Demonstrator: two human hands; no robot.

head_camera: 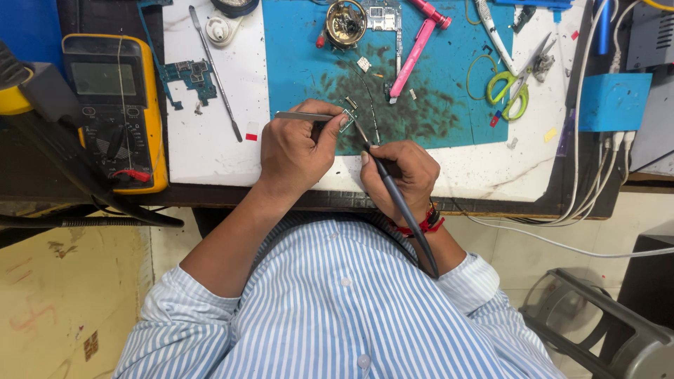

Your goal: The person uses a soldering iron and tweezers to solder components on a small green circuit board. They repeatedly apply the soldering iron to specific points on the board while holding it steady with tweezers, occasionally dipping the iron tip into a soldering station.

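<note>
Small square metallic chip [347,121], at the near edge of the scorched blue mat [449,105] on the bench. Left hand [298,151], fingers pinched together on tweezers [309,116] whose tips grip the chip. Right hand [401,172], closed around a dark soldering iron [393,189], tip touching beside the chip. Yellow multimeter [116,105] at the bench's left edge; green-handled scissors [516,81] and pink tool [414,49] toward the far edge.

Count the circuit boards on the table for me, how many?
2: one blue-green circuit board left beside the yellow meter, one silver circuit board at the mat's top; others may be hidden.
</note>
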